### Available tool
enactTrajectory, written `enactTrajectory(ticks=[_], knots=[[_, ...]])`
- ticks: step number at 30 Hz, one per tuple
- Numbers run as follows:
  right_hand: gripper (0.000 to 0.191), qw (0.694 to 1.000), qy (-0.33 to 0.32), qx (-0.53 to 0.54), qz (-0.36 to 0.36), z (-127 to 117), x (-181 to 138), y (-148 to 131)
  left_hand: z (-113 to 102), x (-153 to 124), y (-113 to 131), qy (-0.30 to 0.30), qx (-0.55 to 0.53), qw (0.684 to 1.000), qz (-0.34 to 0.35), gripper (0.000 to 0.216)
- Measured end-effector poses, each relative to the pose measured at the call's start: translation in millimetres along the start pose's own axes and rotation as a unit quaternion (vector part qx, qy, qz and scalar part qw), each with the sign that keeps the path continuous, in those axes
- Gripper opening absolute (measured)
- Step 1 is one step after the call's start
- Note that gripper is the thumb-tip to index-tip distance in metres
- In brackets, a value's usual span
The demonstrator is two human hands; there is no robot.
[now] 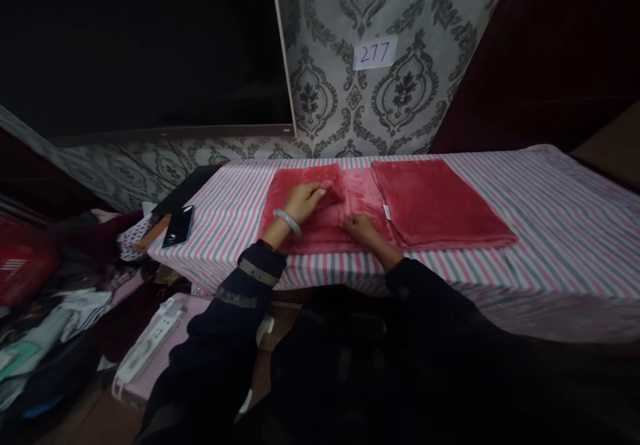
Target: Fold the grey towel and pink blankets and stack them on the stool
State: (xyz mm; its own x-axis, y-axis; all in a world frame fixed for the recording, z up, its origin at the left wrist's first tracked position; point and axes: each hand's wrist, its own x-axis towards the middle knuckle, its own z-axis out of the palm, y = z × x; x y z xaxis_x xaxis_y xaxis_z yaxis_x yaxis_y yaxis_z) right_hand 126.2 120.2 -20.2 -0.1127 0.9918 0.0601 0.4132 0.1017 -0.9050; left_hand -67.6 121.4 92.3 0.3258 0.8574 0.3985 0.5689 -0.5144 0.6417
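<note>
A red fleece cloth (305,222) lies partly folded on the striped table cover (540,212). My left hand (306,200), with a pale bangle on the wrist, pinches a fold of this cloth near its middle. My right hand (361,226) rests closed on the cloth's near edge, gripping the fabric. To the right, a second red cloth (435,202) lies neatly folded with a small white tag on its left edge, overlapping the first.
A black phone (179,226) lies at the table's left corner. A white power strip (150,345) and heaped clothes sit low on the left. Patterned wallpaper with a paper label "277" (375,52) rises behind.
</note>
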Motion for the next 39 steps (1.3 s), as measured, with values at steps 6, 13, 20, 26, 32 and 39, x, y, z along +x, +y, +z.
enactTrajectory(ticks=[6, 13, 20, 26, 32, 39], knots=[[0.01, 1.0, -0.013, 0.026, 0.008, 1, 7, 1, 61, -52, -1, -0.067, 0.091, 0.992, 0.048, 0.029], [0.022, 0.997, 0.001, 0.083, 0.003, -6, -9, 9, 91, -88, -12, -0.044, 0.197, 0.977, 0.06, 0.044], [0.014, 0.981, 0.052, -0.02, -0.185, -10, -38, 25, 93, -78, -1, -0.052, 0.26, 0.964, 0.02, 0.042], [0.022, 0.96, 0.057, -0.182, -0.207, -6, -45, 20, 89, -71, 5, -0.021, 0.209, 0.978, 0.003, 0.033], [0.018, 0.932, 0.051, -0.229, -0.278, -11, -57, 11, 96, -73, 3, 0.063, 0.171, 0.98, 0.073, 0.036], [0.016, 0.949, 0.007, -0.186, -0.254, -26, -54, 21, 122, -90, -4, 0.007, 0.272, 0.961, 0.054, 0.04]])
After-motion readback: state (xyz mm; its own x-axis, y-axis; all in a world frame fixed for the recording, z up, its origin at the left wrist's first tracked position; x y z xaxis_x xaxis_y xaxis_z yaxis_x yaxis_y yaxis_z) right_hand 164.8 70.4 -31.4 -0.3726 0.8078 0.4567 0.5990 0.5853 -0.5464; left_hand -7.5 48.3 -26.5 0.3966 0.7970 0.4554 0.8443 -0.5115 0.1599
